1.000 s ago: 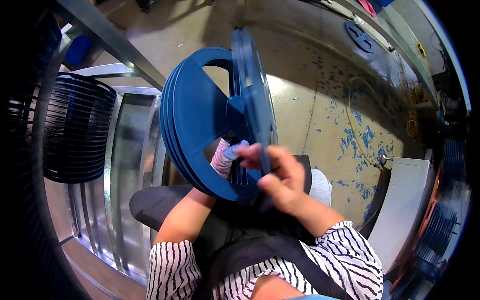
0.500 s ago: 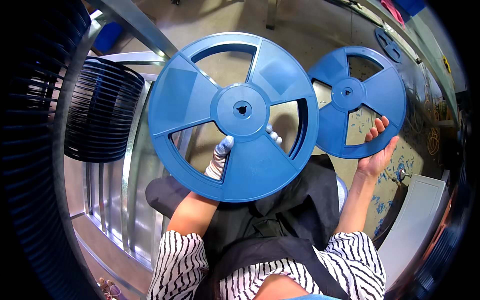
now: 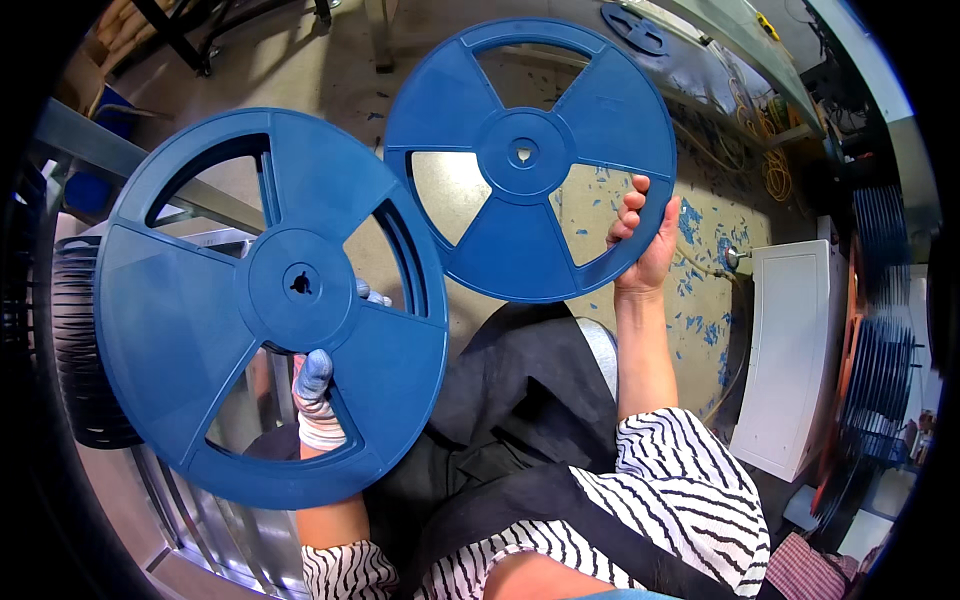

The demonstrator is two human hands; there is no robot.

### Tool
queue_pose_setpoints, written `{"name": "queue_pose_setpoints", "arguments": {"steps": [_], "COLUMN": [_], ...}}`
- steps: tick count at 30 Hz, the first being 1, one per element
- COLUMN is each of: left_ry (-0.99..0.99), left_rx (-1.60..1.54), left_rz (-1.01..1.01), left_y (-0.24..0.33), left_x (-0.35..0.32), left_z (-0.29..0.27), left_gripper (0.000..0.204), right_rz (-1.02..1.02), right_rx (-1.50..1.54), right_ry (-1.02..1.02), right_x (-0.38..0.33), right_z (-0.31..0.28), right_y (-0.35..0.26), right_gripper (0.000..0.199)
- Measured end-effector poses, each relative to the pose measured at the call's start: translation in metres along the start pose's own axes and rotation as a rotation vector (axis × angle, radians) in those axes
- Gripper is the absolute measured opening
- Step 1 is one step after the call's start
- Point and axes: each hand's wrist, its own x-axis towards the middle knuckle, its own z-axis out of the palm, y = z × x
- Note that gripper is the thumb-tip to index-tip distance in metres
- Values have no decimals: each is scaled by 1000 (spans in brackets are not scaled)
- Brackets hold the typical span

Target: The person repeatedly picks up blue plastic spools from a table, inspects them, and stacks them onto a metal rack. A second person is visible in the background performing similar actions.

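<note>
On the left my left hand (image 3: 315,395), in a white glove with blue-stained fingertips, grips a large round blue plastic reel (image 3: 185,305). Its thumb lies over the front near the hub, and other fingertips show through a neighbouring window. More than one layer is visible at this reel's window edges. Farther off and to the right, my bare right hand (image 3: 650,235) holds a thinner-looking blue reel flange (image 3: 622,112) by its lower right rim, fingers through a window, thumb outside. Both discs face me. The left one slightly covers the edge of the right one.
Black ribbed reels (image 3: 90,340) stand beside a metal frame (image 3: 215,530) at the left. A white box-shaped cabinet (image 3: 785,350) is at the right. Blue scraps (image 3: 705,335) and yellow cable (image 3: 775,175) lie on the floor. Another blue disc (image 3: 635,30) rests at the back.
The view has turned to the right. In it, both reels sit farther left; the left one is lower, the right one higher and larger. Each hand has kept its hold.
</note>
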Motion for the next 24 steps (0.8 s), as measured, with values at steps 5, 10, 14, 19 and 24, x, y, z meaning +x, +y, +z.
{"name": "queue_pose_setpoints", "arguments": {"steps": [5, 10, 14, 19, 24], "left_ry": [60, 99, 175, 296, 388], "left_rx": [102, 196, 112, 274, 406], "left_rz": [32, 2, -33, 103, 190], "left_y": [4, -4, -2, -2, 4], "left_x": [-7, 2, 1, -3, -6], "left_z": [6, -21, -2, -21, -32], "left_gripper": [71, 47, 44, 47, 51], "right_rz": [35, 63, 117, 133, 104], "right_rx": [2, -103, -229, -223, 26], "right_ry": [-12, -26, -108, -110, -234], "right_x": [1, -13, -19, -23, -16], "right_z": [6, 45, 56, 63, 48], "right_y": [4, 11, 20, 20, 1], "right_gripper": [51, 51, 65, 66, 62]}}
